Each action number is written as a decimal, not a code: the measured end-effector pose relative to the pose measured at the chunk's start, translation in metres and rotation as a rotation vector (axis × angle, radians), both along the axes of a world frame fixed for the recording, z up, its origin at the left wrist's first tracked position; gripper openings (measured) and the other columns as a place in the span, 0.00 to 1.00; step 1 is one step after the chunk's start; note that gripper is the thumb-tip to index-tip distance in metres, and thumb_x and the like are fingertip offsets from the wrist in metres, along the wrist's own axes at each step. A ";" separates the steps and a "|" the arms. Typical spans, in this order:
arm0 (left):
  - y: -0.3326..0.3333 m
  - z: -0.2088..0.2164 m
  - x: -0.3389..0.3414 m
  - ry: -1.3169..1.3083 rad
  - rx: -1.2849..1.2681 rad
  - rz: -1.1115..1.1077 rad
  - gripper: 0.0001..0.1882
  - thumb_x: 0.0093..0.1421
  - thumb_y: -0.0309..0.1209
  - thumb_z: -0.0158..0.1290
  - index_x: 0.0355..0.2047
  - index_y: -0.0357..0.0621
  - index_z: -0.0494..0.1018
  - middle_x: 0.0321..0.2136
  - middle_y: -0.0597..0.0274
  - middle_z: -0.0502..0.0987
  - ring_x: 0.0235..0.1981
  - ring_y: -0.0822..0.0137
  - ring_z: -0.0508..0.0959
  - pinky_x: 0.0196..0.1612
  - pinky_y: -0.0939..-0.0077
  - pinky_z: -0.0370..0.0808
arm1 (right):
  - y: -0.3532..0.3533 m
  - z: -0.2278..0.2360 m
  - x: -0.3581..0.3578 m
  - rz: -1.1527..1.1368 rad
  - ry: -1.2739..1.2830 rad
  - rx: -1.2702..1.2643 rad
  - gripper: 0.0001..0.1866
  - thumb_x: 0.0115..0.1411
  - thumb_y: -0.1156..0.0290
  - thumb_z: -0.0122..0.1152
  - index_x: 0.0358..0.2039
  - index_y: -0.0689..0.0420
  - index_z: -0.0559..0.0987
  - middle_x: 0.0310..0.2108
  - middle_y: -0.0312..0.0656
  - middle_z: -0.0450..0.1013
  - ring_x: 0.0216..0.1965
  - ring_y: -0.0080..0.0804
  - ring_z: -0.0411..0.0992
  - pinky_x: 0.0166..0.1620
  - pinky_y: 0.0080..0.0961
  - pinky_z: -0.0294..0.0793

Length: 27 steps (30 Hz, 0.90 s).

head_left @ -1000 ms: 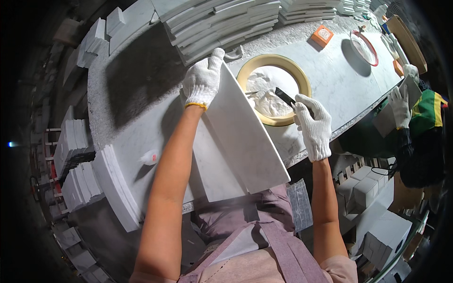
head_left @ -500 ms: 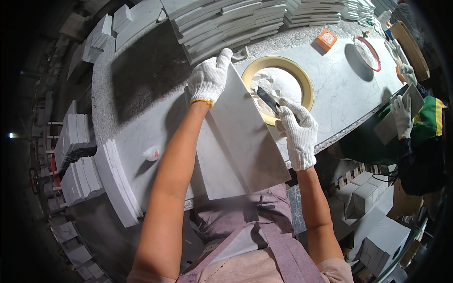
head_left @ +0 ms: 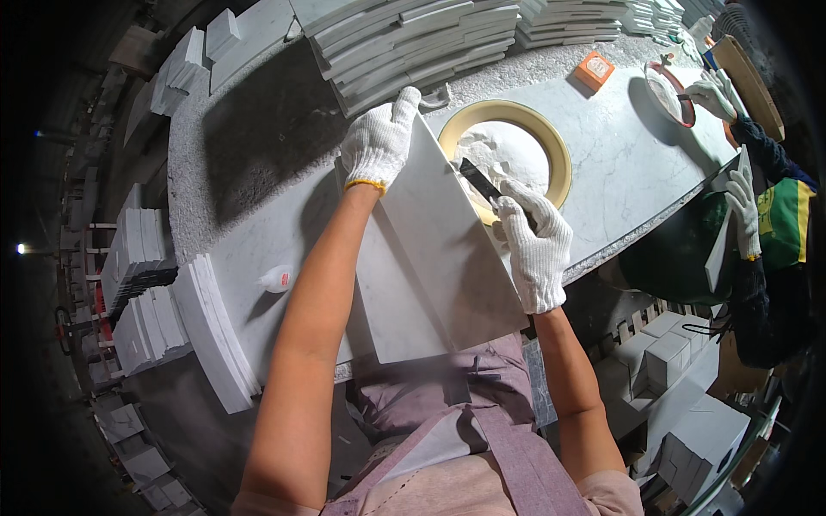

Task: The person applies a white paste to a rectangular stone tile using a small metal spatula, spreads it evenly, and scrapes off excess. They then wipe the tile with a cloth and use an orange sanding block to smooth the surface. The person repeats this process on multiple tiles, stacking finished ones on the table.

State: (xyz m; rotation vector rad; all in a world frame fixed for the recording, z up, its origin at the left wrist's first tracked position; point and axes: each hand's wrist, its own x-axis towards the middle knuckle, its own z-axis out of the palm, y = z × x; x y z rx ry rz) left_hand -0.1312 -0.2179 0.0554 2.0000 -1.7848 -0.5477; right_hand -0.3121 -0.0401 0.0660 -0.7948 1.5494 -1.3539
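My left hand (head_left: 379, 142), in a white knit glove, is closed on the far end of a pale marble tile (head_left: 447, 249), its thumb along the edge. The tile slants toward my lap, with its near end by my apron. In my gloved right hand (head_left: 535, 245) is a dark flat-bladed putty knife (head_left: 478, 181), its blade pointing away and left, beside the tile's right edge. Behind the blade stands a yellow-rimmed bowl (head_left: 561, 163) heaped with white powder (head_left: 516, 155). The tile's edge covers the bowl's near left part.
Stacked tiles (head_left: 413, 43) line the back of the marble-topped table (head_left: 602, 189). An orange box (head_left: 594, 70) and a red-rimmed bowl (head_left: 688, 112) sit at far right, where a co-worker's gloved hand (head_left: 712, 93) reaches. A small white bottle (head_left: 277, 279) lies left of my forearm.
My right hand and the putty knife have shifted slightly left and nearer to me. My left hand and tile barely moved. The co-worker's hand has reached the red-rimmed bowl, and their tile has turned edge-on.
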 end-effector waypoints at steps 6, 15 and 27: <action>0.000 0.000 0.000 -0.001 -0.010 0.003 0.42 0.69 0.71 0.38 0.37 0.45 0.85 0.39 0.42 0.84 0.45 0.37 0.81 0.47 0.48 0.76 | 0.001 -0.005 0.002 0.004 0.043 -0.072 0.13 0.68 0.76 0.66 0.52 0.62 0.85 0.50 0.44 0.82 0.40 0.23 0.79 0.42 0.20 0.80; -0.002 -0.004 0.002 0.011 -0.014 -0.010 0.42 0.69 0.72 0.38 0.36 0.46 0.84 0.39 0.44 0.84 0.44 0.37 0.81 0.47 0.48 0.76 | 0.002 -0.014 -0.002 0.021 0.210 -0.107 0.15 0.67 0.76 0.68 0.53 0.62 0.84 0.52 0.46 0.82 0.47 0.27 0.81 0.50 0.23 0.79; 0.001 0.003 -0.002 0.015 -0.005 0.005 0.42 0.68 0.72 0.38 0.39 0.46 0.85 0.41 0.44 0.84 0.47 0.38 0.81 0.49 0.49 0.76 | 0.002 -0.031 -0.003 0.030 0.194 -0.293 0.14 0.66 0.79 0.67 0.52 0.63 0.84 0.49 0.47 0.83 0.50 0.29 0.80 0.53 0.25 0.78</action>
